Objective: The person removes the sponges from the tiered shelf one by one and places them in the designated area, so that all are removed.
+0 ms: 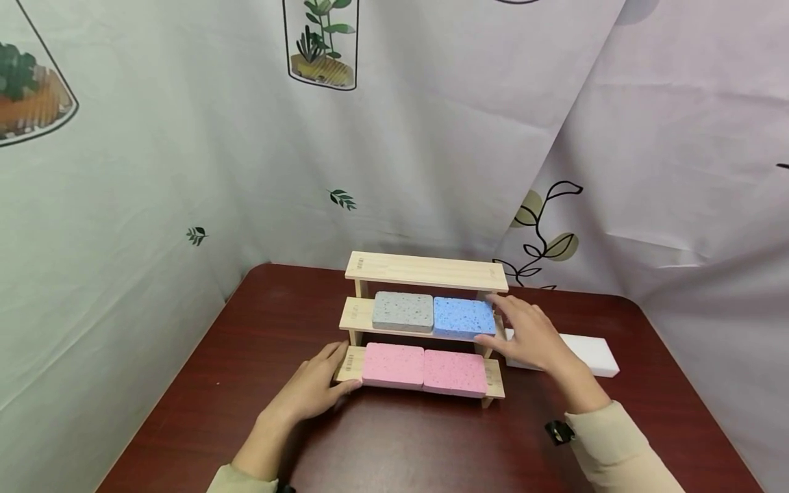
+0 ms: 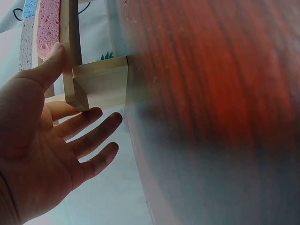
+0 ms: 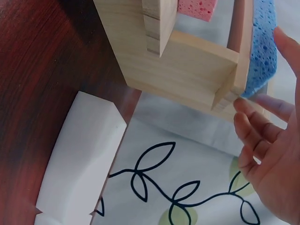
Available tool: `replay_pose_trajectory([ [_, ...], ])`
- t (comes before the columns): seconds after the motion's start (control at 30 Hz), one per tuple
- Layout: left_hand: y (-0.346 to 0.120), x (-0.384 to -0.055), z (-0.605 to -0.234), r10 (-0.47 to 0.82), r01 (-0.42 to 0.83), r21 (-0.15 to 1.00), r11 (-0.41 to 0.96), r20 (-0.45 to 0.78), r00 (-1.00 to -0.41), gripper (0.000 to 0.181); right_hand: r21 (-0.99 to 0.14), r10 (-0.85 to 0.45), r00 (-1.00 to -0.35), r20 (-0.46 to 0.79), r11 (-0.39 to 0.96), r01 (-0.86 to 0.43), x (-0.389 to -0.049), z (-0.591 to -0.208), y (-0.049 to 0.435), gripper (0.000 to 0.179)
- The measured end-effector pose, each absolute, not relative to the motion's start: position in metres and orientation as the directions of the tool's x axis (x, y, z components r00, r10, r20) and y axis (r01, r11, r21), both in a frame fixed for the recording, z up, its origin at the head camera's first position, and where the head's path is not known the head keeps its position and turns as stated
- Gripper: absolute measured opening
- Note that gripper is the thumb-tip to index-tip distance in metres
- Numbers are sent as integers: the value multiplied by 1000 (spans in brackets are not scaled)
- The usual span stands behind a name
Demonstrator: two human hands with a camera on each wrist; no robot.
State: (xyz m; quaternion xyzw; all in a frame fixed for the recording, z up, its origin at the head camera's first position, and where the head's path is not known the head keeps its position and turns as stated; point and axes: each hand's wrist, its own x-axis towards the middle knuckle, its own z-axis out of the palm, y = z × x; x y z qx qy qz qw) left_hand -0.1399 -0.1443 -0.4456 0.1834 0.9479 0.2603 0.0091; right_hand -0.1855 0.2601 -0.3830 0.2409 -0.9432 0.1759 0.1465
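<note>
A three-tier wooden shelf [image 1: 425, 270] stands on the table. Two pink sponges [image 1: 394, 366] lie side by side on its lowest tier; a grey sponge [image 1: 403, 311] and a blue sponge [image 1: 464, 316] are on the middle one. My left hand [image 1: 311, 383] is at the left end of the lowest tier, its thumb by the pink sponge's edge and the other fingers spread in the left wrist view. At the middle tier's right end, my right hand [image 1: 524, 332] holds the blue sponge's end, thumb at the front and index finger toward the back, its tip partly hidden.
A white block [image 1: 590, 355] lies on the dark red-brown table [image 1: 246, 342] right of the shelf, behind my right forearm. The top tier carries nothing. A pale curtain [image 1: 431, 137] with plant prints hangs along the table's back edge.
</note>
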Motion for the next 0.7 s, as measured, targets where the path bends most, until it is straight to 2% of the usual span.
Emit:
replay_pose_trajectory([
  [0.1, -144, -140, -446, 349, 339, 500, 797, 77, -934, 82, -198, -425, -826, 370, 833, -517, -187, -382, 255, 86],
  [0.2, -144, -140, -446, 347, 335, 504, 796, 73, -935, 82, -185, -427, -833, 352, 841, -509, -188, -383, 252, 88],
  [0.5, -144, -141, -446, 350, 338, 507, 793, 75, -934, 81, -339, -354, -902, 245, 841, -422, -188, -381, 258, 86],
  [0.7, -144, -141, -445, 357, 344, 507, 790, 75, -931, 80, -334, -356, -912, 203, 850, -407, -188, -381, 259, 92],
])
